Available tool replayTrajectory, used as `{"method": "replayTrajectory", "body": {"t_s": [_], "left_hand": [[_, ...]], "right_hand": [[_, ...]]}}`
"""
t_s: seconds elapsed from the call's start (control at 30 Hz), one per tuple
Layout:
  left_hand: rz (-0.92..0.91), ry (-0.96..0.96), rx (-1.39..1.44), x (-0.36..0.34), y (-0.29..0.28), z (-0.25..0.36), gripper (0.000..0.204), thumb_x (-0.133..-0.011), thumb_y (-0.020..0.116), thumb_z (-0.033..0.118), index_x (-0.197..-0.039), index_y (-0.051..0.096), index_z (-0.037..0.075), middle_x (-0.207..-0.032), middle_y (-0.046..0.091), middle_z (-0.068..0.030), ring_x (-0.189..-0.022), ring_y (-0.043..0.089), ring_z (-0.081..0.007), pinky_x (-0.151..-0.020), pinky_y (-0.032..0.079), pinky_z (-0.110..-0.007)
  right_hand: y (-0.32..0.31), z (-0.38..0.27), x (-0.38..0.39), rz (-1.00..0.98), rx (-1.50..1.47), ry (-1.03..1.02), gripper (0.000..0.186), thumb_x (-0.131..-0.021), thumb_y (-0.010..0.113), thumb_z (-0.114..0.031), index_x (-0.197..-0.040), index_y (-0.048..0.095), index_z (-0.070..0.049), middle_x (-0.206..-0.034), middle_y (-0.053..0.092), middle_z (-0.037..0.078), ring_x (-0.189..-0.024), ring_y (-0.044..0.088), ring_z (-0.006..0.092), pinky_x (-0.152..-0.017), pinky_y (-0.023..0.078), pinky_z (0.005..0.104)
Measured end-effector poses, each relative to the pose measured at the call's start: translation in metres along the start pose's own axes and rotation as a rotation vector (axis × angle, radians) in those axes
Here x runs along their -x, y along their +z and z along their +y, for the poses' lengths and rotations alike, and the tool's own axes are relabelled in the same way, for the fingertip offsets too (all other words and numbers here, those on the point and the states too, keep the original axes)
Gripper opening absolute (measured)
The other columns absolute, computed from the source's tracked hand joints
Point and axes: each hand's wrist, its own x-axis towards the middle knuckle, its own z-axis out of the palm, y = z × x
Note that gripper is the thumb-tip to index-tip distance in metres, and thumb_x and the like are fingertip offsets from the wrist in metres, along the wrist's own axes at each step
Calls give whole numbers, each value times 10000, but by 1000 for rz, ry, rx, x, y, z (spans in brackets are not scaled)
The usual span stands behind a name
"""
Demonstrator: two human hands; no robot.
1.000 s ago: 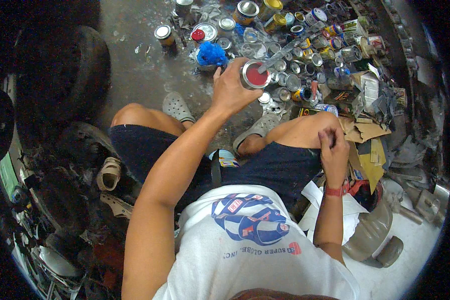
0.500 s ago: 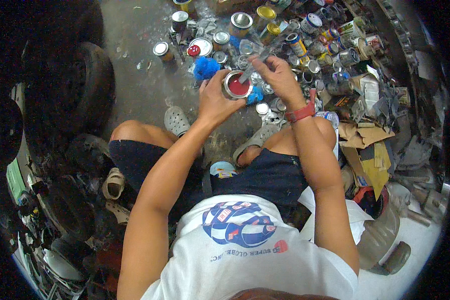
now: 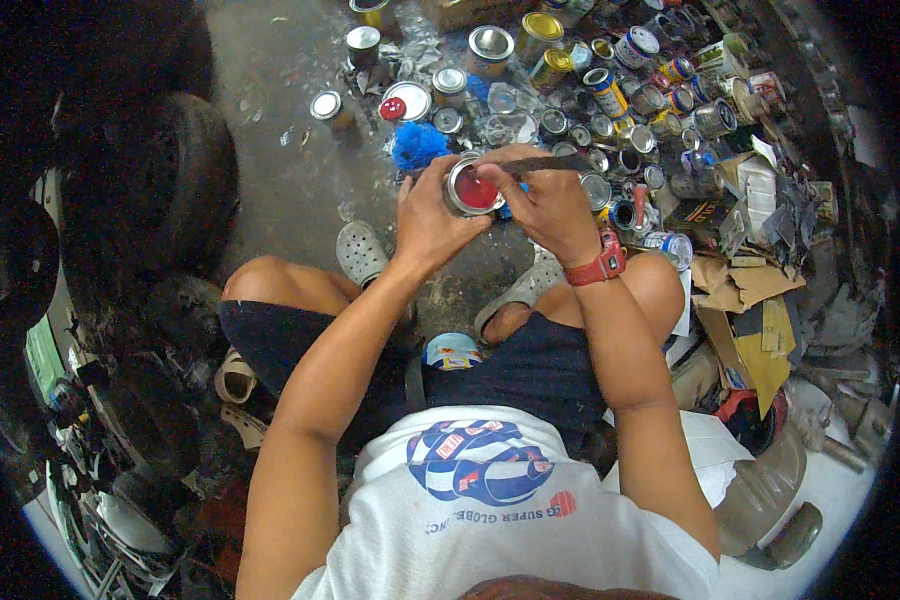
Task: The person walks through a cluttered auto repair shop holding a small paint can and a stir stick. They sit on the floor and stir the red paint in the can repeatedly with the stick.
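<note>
My left hand (image 3: 430, 220) is wrapped round the side of a small open metal can (image 3: 477, 196) with red paint inside, held up above the floor. Over the can's right rim my right hand (image 3: 558, 212) grips a thin, flat stirring strip (image 3: 545, 163), which looks dark grey. The strip's far end sticks out to the right past my knuckles. My fingers cover its lower end, so I cannot tell how deep it reaches into the paint. A crumpled blue cloth (image 3: 420, 146) lies just beyond my left hand.
Paint cans (image 3: 491, 43) of many sizes crowd the floor ahead and to the right. A white lid (image 3: 410, 101) carries a red-stained cap (image 3: 393, 108). Torn cardboard (image 3: 748, 285) lies beside my right knee. A tyre (image 3: 190, 165) stands at the left.
My right hand has come down and left, close over the can's rim. The strip has swung from a steep slant to nearly level. My left hand still holds the can.
</note>
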Motion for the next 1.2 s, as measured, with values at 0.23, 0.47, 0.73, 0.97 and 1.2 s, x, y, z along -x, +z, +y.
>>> {"method": "replayTrajectory", "body": {"t_s": [0.23,0.47,0.73,0.97,1.2], "left_hand": [[-5,-4,59,2,3,-1,825,-684,984,314,-1419,656,132,-1245,786,-156,-1167,735,-398,-1036,578,-518],[-15,6,9,4,2,-1,811,-690,978,313,-1412,655,133,-1267,785,-141,-1168,739,-397,-1042,573,-522],[-35,-26,14,4,-2,1,814,-694,977,334,-1414,649,145,-1298,775,-142,-1215,725,-403,-1078,544,-529],[-38,-21,34,5,-1,-1,822,-688,981,340,-1413,648,144,-1292,773,-134,-1206,717,-394,-1071,549,-535],[-41,-42,69,4,-1,1,822,-687,983,338,-1409,647,138,-1257,788,-139,-1175,742,-398,-1051,565,-525]], "right_hand": [[-15,-9,-3,-53,183,68,296,-1065,770,-320,-987,817,-38,-807,729,188,-805,733,427,-706,556,531],[-9,-5,-3,-60,58,93,251,-1069,769,-255,-992,808,-20,-870,749,194,-796,721,401,-725,541,512],[-4,-1,-1,-16,102,33,334,-1075,762,-316,-901,773,-30,-825,730,196,-800,703,420,-704,526,517],[-6,2,-2,-73,-66,224,292,-1067,769,-308,-984,802,-30,-859,754,197,-816,717,419,-757,544,513],[-8,-2,-5,-74,-6,102,278,-1071,762,-297,-996,811,-34,-894,772,189,-855,734,421,-784,560,505]]}}
